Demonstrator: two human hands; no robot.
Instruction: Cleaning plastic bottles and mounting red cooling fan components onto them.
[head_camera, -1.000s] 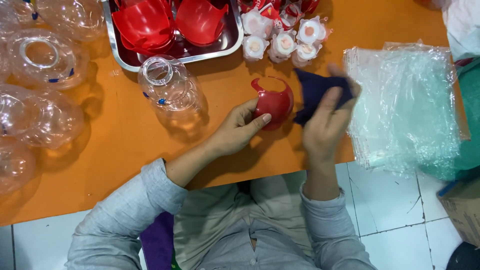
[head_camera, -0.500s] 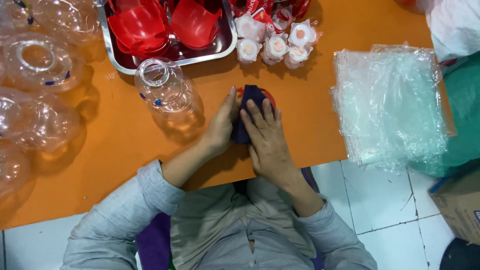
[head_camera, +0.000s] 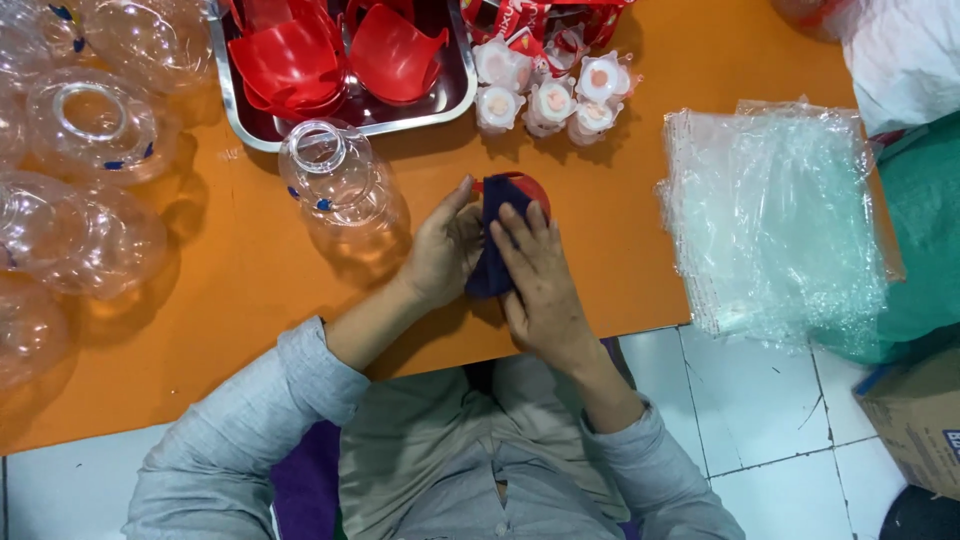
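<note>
Both hands meet at the near-middle of the orange counter (head_camera: 250, 280). Left hand (head_camera: 443, 250) cups a red plastic cap (head_camera: 525, 187) from the left, grip closed around it with the thumb up along its side. Right hand (head_camera: 540, 280) lies flat over a dark blue cloth (head_camera: 490, 265), fingers pressing the cloth onto the cap; only the cap's far red rim shows (rest hidden under cloth and fingers).

Just left of the hands stands a clear plastic jar (head_camera: 340, 185), mouth up, small blue marks on its shoulder. More clear jars (head_camera: 90, 130) crowd the counter's left side.

At the far edge sits a steel tray (head_camera: 225, 95) holding red plastic cups (head_camera: 395, 50), stacked and tilted. Right of the tray is a cluster of small round white sealed packets (head_camera: 545, 95) with pinkish centres, and behind them a red printed wrapper (head_camera: 540, 15), partly cut off by the frame.

On the right lies a stack of clear plastic bags (head_camera: 775, 215), overhanging the counter's near edge. Beyond it are a green bag (head_camera: 925, 200) and a white bag (head_camera: 900, 55). On the tiled floor (head_camera: 760, 410), lower right, a brown cardboard box (head_camera: 915, 420).
</note>
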